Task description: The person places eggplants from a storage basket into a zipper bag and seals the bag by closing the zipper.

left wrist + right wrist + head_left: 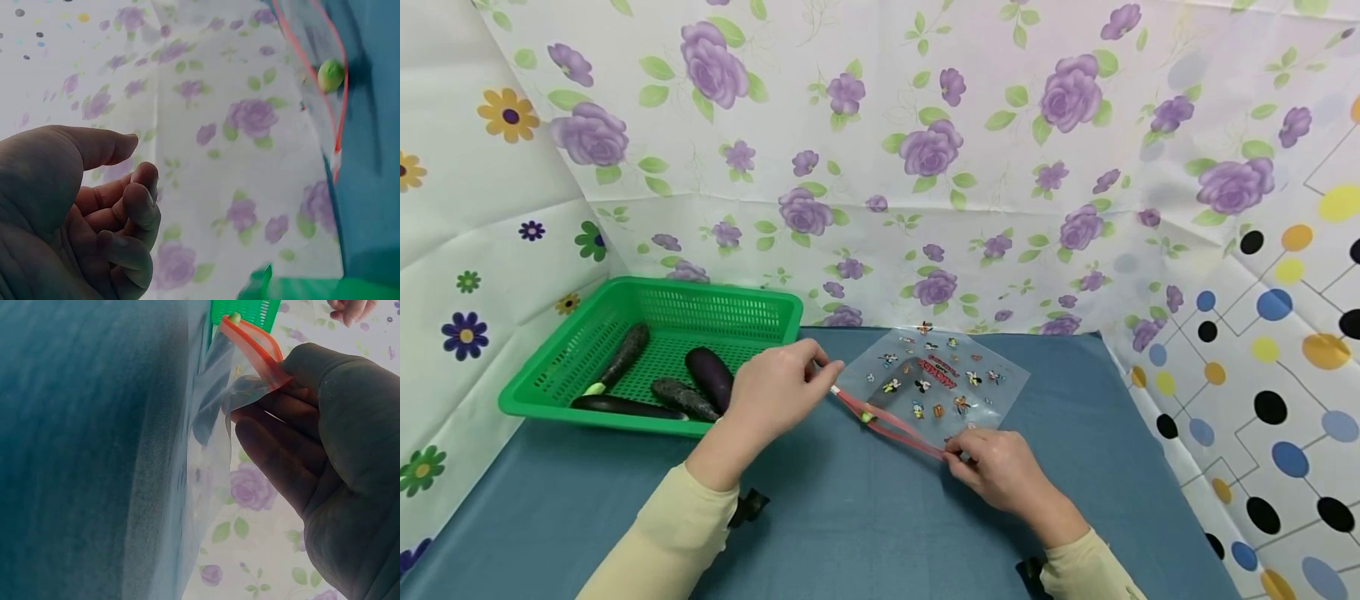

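Note:
A clear zip bag [992,387] with cartoon prints lies on the table, its red zip edge [910,440] parted at the mouth. Inside it is a dark, long vegetable whose pale green end [330,75] shows at the opening. My right hand [996,468] pinches the near right corner of the bag by the red edge, thumb against fingers [278,428]. Beside the bag's left end, close to the white zip slider [336,159], my left hand [778,385] hovers. Its thumb and loosely bent fingers [140,200] stand apart with nothing between them.
At the left stands a green plastic basket [730,302] holding several dark vegetables, among them a round-ended purple eggplant [709,375] and a thin one [625,406]. A blue cloth [865,533] covers the table. Flowered sheets [880,167] hang behind and at the sides.

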The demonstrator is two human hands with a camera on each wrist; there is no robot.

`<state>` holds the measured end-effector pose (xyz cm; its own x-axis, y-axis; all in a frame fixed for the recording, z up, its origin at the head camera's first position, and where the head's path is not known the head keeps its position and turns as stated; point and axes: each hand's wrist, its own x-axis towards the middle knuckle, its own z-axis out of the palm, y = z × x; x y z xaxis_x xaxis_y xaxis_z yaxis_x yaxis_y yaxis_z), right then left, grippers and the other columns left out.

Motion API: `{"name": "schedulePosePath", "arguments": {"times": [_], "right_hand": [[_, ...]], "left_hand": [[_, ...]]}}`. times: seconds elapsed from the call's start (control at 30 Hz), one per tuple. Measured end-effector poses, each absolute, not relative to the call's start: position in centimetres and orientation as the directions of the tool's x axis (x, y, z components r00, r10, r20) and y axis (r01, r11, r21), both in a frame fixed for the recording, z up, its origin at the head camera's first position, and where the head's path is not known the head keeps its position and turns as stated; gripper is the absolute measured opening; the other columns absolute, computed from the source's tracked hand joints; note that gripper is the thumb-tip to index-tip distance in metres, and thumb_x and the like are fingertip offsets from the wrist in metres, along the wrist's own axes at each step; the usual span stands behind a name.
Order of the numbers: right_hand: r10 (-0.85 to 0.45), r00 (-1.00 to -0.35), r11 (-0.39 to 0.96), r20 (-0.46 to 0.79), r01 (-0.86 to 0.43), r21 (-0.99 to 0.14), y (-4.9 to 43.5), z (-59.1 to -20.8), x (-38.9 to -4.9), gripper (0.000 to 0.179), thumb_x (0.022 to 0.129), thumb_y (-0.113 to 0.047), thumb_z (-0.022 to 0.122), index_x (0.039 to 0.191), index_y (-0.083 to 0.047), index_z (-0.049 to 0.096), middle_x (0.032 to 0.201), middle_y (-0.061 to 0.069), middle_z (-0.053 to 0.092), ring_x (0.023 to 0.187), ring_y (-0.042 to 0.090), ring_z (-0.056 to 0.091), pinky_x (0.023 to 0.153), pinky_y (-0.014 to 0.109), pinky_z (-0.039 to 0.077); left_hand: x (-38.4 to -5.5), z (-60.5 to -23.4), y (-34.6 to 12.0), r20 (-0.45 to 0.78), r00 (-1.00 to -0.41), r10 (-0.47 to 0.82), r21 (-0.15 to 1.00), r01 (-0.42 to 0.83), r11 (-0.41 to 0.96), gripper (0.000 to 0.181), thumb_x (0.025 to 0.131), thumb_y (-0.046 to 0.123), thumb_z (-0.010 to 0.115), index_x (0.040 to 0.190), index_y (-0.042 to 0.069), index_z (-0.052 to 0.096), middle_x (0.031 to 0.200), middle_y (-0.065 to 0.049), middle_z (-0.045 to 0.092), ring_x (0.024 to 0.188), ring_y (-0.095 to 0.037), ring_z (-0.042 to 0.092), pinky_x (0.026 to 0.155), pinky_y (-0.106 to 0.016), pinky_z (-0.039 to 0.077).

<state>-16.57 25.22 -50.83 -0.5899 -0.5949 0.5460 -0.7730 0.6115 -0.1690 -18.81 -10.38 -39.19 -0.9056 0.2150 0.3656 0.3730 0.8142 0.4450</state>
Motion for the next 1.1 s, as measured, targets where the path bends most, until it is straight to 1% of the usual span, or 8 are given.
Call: {"name": "schedulePosePath", "arguments": {"times": [0.17,0.3,0.43,0.57,0.7,0.87,0.97,1.1], "right_hand": [[-0.593,-0.595,0.616,0.543,-0.769,-0.170,25.2,-50.9,-16.6,0.019,0.088,-0.007,0.092,0.097,-0.017,0.079,0.088,-0.007,0.079,0.067,-0.002,0.067,0.057,0.020,0.053],[-0.595,-0.600,0.618,0.535,-0.767,-0.173,25.1,-50.9,-16.6,0.017,0.089,-0.008,0.091,0.097,-0.018,0.079,0.088,-0.007,0.078,0.068,-0.002,0.066,0.057,0.020,0.052],[-0.596,-0.601,0.620,0.533,-0.766,-0.170,25.1,-50.9,-16.5,0.018,0.089,-0.008,0.092,0.097,-0.018,0.079,0.087,-0.008,0.078,0.067,-0.002,0.065,0.057,0.021,0.052],[-0.597,-0.600,0.618,0.532,-0.767,-0.171,25.2,-51.1,-16.4,0.018,0.088,-0.008,0.091,0.097,-0.018,0.079,0.086,-0.008,0.078,0.067,-0.002,0.065,0.057,0.021,0.051],[-0.596,-0.596,0.618,0.538,-0.768,-0.167,25.2,-51.0,-16.4,0.018,0.088,-0.008,0.091,0.097,-0.018,0.079,0.086,-0.008,0.078,0.066,-0.002,0.065,0.056,0.020,0.051],[-0.595,-0.592,0.617,0.543,-0.770,-0.164,25.3,-50.9,-16.5,0.018,0.088,-0.008,0.091,0.097,-0.018,0.079,0.086,-0.008,0.078,0.066,-0.002,0.065,0.056,0.021,0.052],[-0.596,-0.594,0.617,0.540,-0.770,-0.165,25.4,-50.8,-16.6,0.018,0.088,-0.008,0.091,0.097,-0.018,0.079,0.087,-0.007,0.078,0.067,-0.002,0.065,0.057,0.021,0.052],[-0.597,-0.595,0.617,0.537,-0.769,-0.167,25.4,-50.8,-16.6,0.017,0.089,-0.008,0.091,0.097,-0.018,0.079,0.087,-0.007,0.078,0.067,-0.002,0.065,0.057,0.021,0.052]], "left_hand": [[-19.0,-37.9,-12.1,0.385,-0.905,0.179,0.450,0.354,0.820,0.022,0.108,0.035,0.076,0.107,0.013,0.077,0.072,0.005,0.063,0.051,-0.013,0.049,0.047,-0.036,0.038],[-19.2,-37.2,-13.4,0.397,-0.904,0.157,0.437,0.336,0.835,0.026,0.108,0.035,0.076,0.116,0.010,0.077,0.075,0.003,0.064,0.050,-0.014,0.048,0.046,-0.037,0.038],[-19.4,-36.7,-14.3,0.365,-0.919,0.152,0.438,0.314,0.842,0.032,0.109,0.037,0.075,0.124,0.009,0.075,0.081,0.002,0.067,0.053,-0.014,0.052,0.046,-0.037,0.041],[-19.8,-36.3,-15.2,0.316,-0.937,0.148,0.438,0.282,0.854,0.037,0.110,0.039,0.073,0.130,0.008,0.073,0.094,-0.002,0.073,0.066,-0.016,0.062,0.052,-0.037,0.047],[-20.4,-36.1,-16.1,0.285,-0.949,0.136,0.439,0.256,0.862,0.042,0.111,0.040,0.072,0.137,0.006,0.069,0.109,-0.008,0.074,0.083,-0.021,0.069,0.059,-0.041,0.053],[-21.1,-36.0,-17.2,0.238,-0.965,0.112,0.454,0.213,0.865,0.056,0.111,0.042,0.071,0.150,0.004,0.059,0.119,-0.013,0.072,0.090,-0.027,0.071,0.067,-0.048,0.056],[-21.6,-36.0,-18.0,0.218,-0.971,0.098,0.457,0.190,0.869,0.063,0.111,0.044,0.070,0.155,0.002,0.054,0.123,-0.016,0.071,0.096,-0.030,0.071,0.071,-0.052,0.057],[-22.3,-35.9,-19.0,0.197,-0.976,0.091,0.463,0.174,0.869,0.068,0.111,0.046,0.069,0.158,0.001,0.051,0.128,-0.019,0.069,0.107,-0.036,0.071,0.077,-0.056,0.057]]}}
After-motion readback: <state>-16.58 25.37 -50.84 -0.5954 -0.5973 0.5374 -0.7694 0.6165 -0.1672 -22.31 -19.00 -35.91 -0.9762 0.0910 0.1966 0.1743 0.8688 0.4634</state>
